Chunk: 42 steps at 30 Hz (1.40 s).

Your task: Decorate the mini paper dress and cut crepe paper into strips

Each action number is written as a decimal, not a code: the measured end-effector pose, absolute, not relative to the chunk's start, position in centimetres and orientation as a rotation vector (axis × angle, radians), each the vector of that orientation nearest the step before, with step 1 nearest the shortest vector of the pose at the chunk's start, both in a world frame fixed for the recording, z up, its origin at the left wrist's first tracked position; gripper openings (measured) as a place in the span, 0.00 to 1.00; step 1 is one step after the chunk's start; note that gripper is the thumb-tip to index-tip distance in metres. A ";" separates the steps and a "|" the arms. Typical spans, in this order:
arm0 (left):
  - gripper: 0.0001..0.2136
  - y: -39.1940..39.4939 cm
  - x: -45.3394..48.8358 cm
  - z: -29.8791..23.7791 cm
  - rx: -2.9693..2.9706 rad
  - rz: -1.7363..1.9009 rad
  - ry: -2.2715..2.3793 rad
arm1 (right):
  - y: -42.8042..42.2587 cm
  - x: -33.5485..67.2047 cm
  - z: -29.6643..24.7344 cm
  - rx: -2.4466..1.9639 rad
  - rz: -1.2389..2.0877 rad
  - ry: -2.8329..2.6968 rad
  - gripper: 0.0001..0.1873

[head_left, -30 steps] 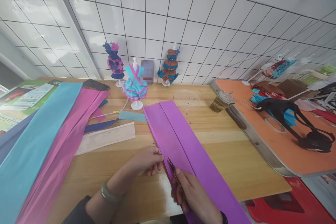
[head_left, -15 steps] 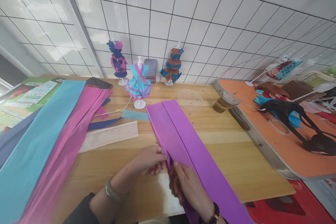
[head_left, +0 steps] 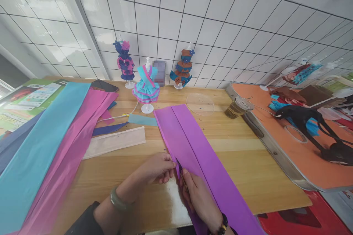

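A long folded sheet of purple crepe paper (head_left: 193, 147) lies slantwise across the wooden table in front of me. My left hand (head_left: 161, 167) pinches the sheet's left edge between thumb and finger, its other fingers curled. Small dark scissors (head_left: 180, 169) are gripped in my right hand (head_left: 197, 194), which rests over the lower part of the sheet. Their blades point away from me along the left edge, close to my left fingertips. My right fingers partly cover the scissor handles. Whether the blades have cut into the paper I cannot make out.
Blue (head_left: 46, 136) and pink sheets (head_left: 74, 136) lie at the left. A cream strip (head_left: 116, 141) is nearer. Small dress forms, one in a blue-pink dress (head_left: 146, 90), stand by the tiled wall. A lidded cup (head_left: 238, 107) stands beside an orange-topped table (head_left: 275, 147) at the right.
Both hands stay at the same place on the purple sheet, with the scissors shifting only slightly in my right hand. The view has moved a little.
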<state>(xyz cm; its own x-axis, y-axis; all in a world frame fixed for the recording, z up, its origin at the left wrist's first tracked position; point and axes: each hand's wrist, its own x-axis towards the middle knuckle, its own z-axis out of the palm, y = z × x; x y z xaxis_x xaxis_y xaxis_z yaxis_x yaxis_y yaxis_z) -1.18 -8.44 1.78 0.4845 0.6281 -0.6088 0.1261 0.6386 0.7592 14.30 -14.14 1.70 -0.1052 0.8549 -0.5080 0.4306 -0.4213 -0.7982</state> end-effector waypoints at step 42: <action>0.09 -7.2 -1.9 1.1 0.790 0.450 1.077 | -14.0 14.5 1.2 -1.804 1.425 -1.538 0.26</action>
